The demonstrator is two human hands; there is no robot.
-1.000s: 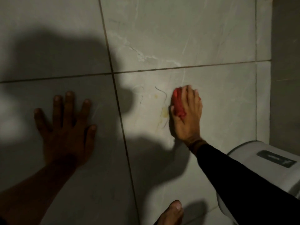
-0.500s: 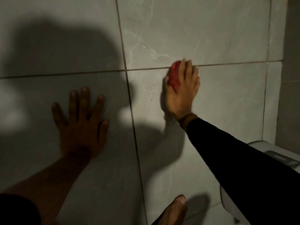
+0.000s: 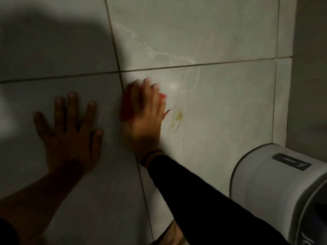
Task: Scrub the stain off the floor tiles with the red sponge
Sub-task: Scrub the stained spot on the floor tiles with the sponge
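Right hand [image 3: 143,119] pressed flat on red sponge [image 3: 126,105] | left hand [image 3: 70,131] splayed on floor tiles [image 3: 221,106] | stain [image 3: 177,116] just right of sponge: bear down, sweep rightward.

1. Right arm: a long black sleeve [image 3: 203,197] runs right down to the wrist, snug and plain.
2. At that wrist, a dark band [image 3: 150,156] peeks out past the cuff, blurred.
3. Left forearm [image 3: 35,197] is bare; only a dark sleeve edge shows at the near left corner.
4. Both hands ungloved.
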